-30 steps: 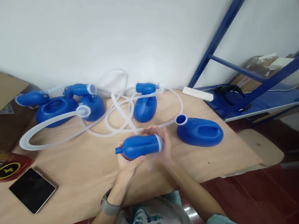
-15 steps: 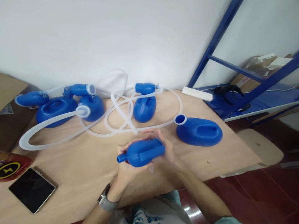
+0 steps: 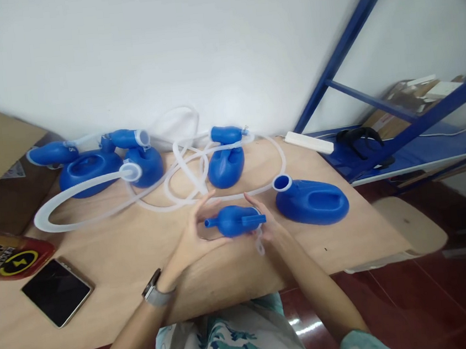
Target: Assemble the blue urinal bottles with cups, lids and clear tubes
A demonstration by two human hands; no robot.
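A small blue plastic vessel with a narrow nozzle hangs just above the wooden table, nozzle pointing left. My right hand grips its wide, white-rimmed right end, where a short clear tube dangles. My left hand, with a watch on the wrist, is open beside the nozzle. Its fingers are stretched out behind the nozzle and its thumb lies under the vessel's body.
A larger blue jug lies right of my hands. Behind stand more blue vessels tangled in clear hoses. A phone and a red packet lie at the left. A blue metal frame rises on the right.
The blue vessel moved away from me and a little right. My left hand loosened from a wrap round it to stretched fingers. The view shifted slightly.
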